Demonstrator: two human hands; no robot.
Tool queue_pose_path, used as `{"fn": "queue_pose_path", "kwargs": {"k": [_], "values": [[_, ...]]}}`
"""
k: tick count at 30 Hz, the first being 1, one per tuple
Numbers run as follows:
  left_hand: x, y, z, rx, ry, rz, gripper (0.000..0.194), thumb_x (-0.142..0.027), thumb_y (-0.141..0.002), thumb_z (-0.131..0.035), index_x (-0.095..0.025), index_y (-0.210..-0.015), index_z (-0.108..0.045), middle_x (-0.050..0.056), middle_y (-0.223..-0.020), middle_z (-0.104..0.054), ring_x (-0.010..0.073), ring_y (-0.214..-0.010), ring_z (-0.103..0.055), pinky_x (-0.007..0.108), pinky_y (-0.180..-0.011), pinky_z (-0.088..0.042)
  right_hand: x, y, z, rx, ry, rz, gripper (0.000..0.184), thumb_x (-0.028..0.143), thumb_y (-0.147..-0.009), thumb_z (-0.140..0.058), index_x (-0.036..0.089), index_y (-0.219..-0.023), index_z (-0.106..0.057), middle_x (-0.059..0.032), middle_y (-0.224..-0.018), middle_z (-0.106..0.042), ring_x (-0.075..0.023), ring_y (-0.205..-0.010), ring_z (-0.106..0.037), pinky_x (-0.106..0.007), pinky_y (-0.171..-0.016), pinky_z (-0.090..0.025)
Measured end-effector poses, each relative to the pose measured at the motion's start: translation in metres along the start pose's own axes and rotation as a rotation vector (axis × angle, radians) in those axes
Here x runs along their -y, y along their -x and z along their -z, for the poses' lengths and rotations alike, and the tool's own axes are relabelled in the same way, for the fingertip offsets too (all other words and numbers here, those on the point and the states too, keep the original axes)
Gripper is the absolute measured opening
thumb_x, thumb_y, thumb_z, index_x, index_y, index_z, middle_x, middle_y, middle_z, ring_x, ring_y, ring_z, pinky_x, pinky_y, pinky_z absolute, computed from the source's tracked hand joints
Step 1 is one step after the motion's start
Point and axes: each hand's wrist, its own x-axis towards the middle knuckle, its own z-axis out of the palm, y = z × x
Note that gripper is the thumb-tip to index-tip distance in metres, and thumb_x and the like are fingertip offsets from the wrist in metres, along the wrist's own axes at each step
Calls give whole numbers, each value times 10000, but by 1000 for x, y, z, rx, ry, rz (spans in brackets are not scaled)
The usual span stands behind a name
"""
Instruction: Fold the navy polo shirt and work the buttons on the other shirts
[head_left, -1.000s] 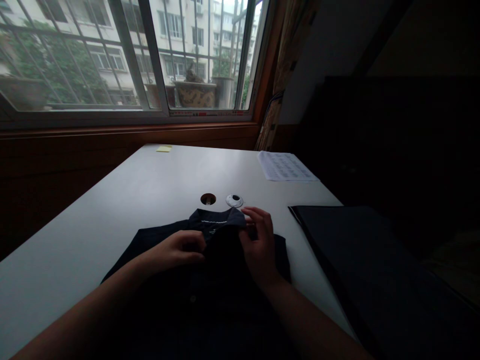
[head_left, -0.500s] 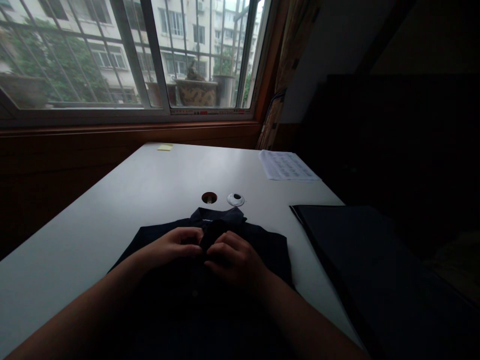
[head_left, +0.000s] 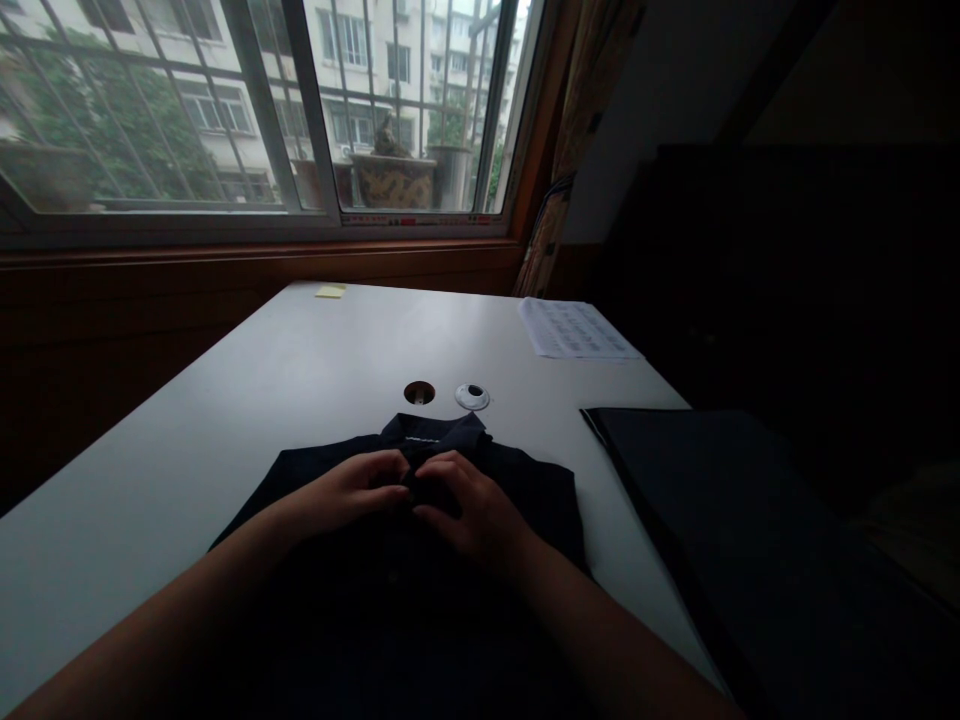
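Note:
A dark navy shirt (head_left: 525,485) lies spread on the white table (head_left: 187,420), its collar (head_left: 431,430) toward the window. Just below the collar, my left hand (head_left: 367,485) pinches the front edge of the cloth between thumb and fingers. Close beside it, my right hand (head_left: 469,505) has its fingers bent and closed on the shirt's front too. The fingertips of both hands nearly meet at the front opening. What lies right between them is too dark to make out.
Printed sheets (head_left: 577,328) lie at the table's far right corner, a yellow sticky pad (head_left: 330,291) at the far left. A cable hole (head_left: 419,393) and a round cover (head_left: 472,397) sit beyond the collar. Dark folded cloth or a folder (head_left: 720,500) overlaps the right edge.
My right hand has come from the collar's right side down and left to the front opening, beside my left hand. The collar's right side has settled flat. My left hand has barely moved.

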Motion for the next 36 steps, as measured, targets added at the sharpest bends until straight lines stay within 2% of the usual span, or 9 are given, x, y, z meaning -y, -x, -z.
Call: {"fn": "queue_pose_path", "kwargs": {"k": [4,12,20,28,32,36], "values": [[2,-2,-2,-25,-47,-54,302,-430,-883,-670,-169,-1013,-592,0,-884,-587,142,-777,-551,238,-650,-451,-4,0,0,-13,-20,-54,200,183,-853,-728,222,-1016,-618,-37,-1000,-635,-177,-887,-637,-302,-786,-529],[4,-8,-5,-48,-185,-66,274,-405,-881,-656,-143,-944,-604,8,-845,-604,141,-737,-560,240,-628,-451,0,-2,2,13,-31,-144,134,106,-819,-735,202,-876,-660,0,-845,-659,-152,-777,-630,-266,-735,-488],[0,-9,-10,-91,-269,-98,255,-383,-864,-657,-135,-904,-613,9,-810,-595,142,-713,-550,237,-605,-443,2,-3,3,-25,-149,-257,84,170,-812,-752,198,-847,-681,6,-843,-690,-138,-773,-644,-242,-712,-480],[-3,-4,-6,-40,-36,-15,316,-420,-883,-654,-157,-1051,-606,26,-942,-623,165,-827,-595,267,-704,-494,-2,-4,-1,-11,-182,-309,233,137,-731,-801,196,-912,-667,5,-891,-660,-151,-819,-626,-254,-733,-487],[-5,-5,-7,-37,-91,3,313,-430,-890,-644,-156,-1039,-616,28,-934,-626,168,-825,-594,267,-705,-491,-1,-4,0,-8,-172,-331,155,129,-758,-783,193,-866,-691,1,-863,-687,-152,-804,-644,-255,-727,-482],[-4,-7,-8,-79,-185,-46,304,-434,-892,-628,-158,-1018,-630,30,-917,-632,170,-809,-590,266,-695,-488,1,-4,1,-14,-157,-332,112,145,-785,-767,196,-860,-700,1,-848,-696,-151,-794,-649,-253,-713,-474]]}}
